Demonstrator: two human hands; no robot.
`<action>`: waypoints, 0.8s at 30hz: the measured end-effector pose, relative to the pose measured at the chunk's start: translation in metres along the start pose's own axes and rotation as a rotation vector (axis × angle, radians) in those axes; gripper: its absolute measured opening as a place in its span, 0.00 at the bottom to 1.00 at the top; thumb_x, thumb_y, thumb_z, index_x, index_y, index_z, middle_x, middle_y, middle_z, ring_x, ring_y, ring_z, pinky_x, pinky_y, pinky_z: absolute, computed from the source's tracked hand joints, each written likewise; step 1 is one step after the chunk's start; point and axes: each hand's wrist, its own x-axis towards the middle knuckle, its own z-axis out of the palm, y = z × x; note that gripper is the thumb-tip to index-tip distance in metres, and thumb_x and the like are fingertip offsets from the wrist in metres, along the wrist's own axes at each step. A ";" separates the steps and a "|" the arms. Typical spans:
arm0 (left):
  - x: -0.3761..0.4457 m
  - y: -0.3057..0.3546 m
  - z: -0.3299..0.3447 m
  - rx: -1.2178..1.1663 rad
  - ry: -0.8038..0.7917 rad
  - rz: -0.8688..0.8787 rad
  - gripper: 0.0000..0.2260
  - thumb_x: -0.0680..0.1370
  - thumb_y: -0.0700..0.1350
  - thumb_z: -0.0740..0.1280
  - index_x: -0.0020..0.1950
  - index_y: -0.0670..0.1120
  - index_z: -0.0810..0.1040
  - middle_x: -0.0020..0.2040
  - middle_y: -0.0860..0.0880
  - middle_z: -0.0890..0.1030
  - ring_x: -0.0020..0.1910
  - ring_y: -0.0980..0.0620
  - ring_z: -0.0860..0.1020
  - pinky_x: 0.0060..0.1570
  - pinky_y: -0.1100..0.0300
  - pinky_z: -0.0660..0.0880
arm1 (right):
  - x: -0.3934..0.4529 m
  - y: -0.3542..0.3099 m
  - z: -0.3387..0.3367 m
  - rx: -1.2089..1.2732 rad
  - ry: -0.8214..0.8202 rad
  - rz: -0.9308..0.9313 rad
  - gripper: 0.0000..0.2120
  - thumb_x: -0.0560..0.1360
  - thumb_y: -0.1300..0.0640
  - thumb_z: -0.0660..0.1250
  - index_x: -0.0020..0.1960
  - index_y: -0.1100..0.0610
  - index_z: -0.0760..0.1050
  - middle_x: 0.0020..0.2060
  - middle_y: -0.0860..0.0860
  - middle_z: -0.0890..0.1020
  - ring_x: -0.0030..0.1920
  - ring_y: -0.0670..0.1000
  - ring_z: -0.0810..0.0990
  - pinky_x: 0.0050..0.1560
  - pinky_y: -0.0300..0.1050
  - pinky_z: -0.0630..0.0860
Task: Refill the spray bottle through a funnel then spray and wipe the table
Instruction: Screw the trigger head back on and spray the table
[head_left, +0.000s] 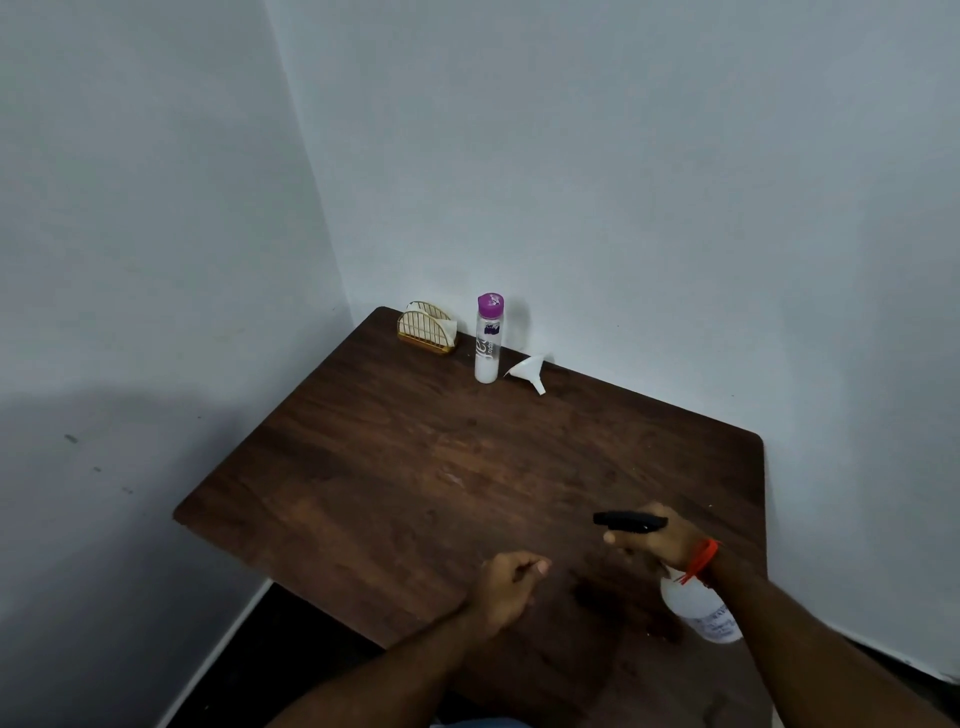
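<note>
My right hand (660, 540) grips the neck of a white spray bottle (698, 608) with a black trigger head (628, 520), held above the near right part of the dark wooden table (415, 467); the nozzle points left. My left hand (506, 584) hovers over the near middle of the table with its fingers curled, holding nothing. A white funnel (530, 370) lies on its side at the back of the table. Beside it stands a clear bottle with a purple cap (488, 340), with white liquid in its lower part.
A gold wire holder with white napkins (427, 327) stands in the table's far left corner. Grey walls enclose the table at the back and right. An orange band (701, 558) is on my right wrist. Dark floor shows below the left edge.
</note>
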 end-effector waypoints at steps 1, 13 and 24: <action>0.000 0.000 0.001 0.011 -0.017 -0.007 0.06 0.79 0.53 0.65 0.44 0.59 0.81 0.46 0.50 0.86 0.32 0.57 0.81 0.40 0.61 0.79 | -0.002 0.001 0.001 0.025 -0.017 0.028 0.31 0.58 0.36 0.79 0.53 0.55 0.82 0.42 0.51 0.86 0.41 0.48 0.83 0.42 0.42 0.80; -0.012 -0.005 0.009 0.109 -0.219 -0.022 0.09 0.80 0.51 0.63 0.52 0.52 0.82 0.50 0.49 0.85 0.36 0.56 0.79 0.41 0.65 0.76 | -0.010 -0.022 -0.008 0.105 -0.005 -0.156 0.09 0.74 0.47 0.73 0.51 0.51 0.84 0.32 0.52 0.81 0.29 0.49 0.77 0.30 0.42 0.73; -0.015 -0.014 0.003 0.110 -0.171 -0.011 0.07 0.79 0.51 0.64 0.45 0.57 0.81 0.47 0.48 0.86 0.29 0.60 0.77 0.38 0.64 0.75 | -0.014 -0.023 -0.026 0.193 0.139 -0.196 0.08 0.73 0.53 0.74 0.50 0.54 0.83 0.30 0.56 0.79 0.23 0.43 0.74 0.24 0.35 0.70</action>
